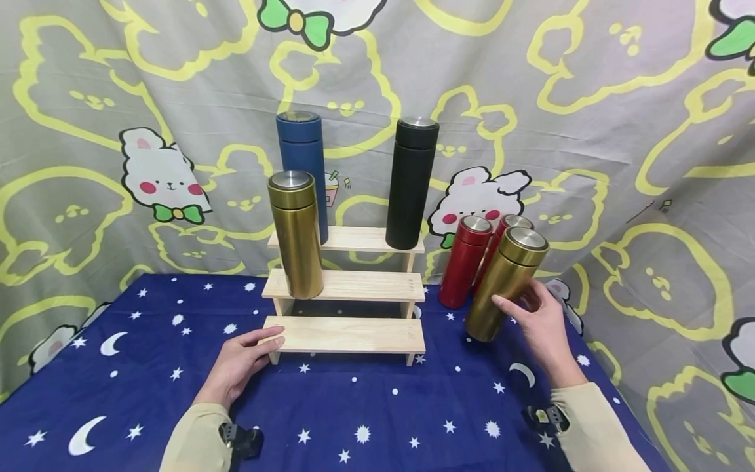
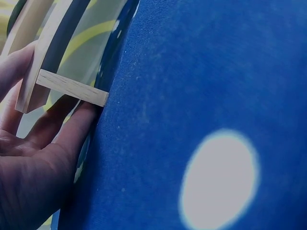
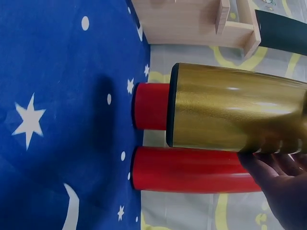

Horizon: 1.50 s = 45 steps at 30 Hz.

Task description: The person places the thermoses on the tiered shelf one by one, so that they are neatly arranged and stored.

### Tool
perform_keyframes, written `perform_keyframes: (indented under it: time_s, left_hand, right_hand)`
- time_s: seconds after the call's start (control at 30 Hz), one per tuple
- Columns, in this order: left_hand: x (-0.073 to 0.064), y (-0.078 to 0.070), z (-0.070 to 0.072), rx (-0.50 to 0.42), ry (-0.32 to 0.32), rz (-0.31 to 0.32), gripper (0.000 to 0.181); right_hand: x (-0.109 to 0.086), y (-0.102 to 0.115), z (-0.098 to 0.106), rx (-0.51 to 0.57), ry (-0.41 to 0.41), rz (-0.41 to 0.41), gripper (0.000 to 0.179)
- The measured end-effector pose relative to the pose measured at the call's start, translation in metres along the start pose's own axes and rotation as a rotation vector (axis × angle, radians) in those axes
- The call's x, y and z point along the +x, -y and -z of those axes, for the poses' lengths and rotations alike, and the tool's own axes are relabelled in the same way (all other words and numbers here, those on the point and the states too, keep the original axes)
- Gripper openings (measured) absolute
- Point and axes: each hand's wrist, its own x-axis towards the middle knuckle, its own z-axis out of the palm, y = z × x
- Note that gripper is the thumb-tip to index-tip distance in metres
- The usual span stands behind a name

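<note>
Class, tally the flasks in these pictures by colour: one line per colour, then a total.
Gold: 2, the standing gold flask on the middle shelf and the held gold flask in the right hand
Red: 2, the nearer red flask and the partly hidden red flask
Blue: 1, the blue flask
Black: 1, the black flask
Total: 6

My gripped flask (image 1: 503, 285) is metallic gold, the adjacent flasks (image 1: 463, 265) red, the tablecloth (image 1: 312, 406) navy with white stars and moons.

head faces forward-down; wrist views close, sideways; all share wooden stand (image 1: 348, 335).
</note>
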Motion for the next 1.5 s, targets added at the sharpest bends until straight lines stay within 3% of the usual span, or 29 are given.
perform_keyframes:
  time_s: [0.5,0.87,1.5]
  left_hand:
    - [0.0,-0.001,0.0,-0.028,-0.002,0.02,0.05]
    - [0.0,0.0,0.002,-0.011,0.007,0.018,0.052]
    - [0.001,0.001,0.002,-0.015,0.008,0.009,0.053]
  right_hand:
    - [0.004,0.019,-0.016,0.047,0.079,-0.035,0.074]
    - [0.008,0.026,-0.031,0.146,0.09,0.017,0.064]
    - [0.016,0.053,-0.04,0.138,0.112,0.026,0.071]
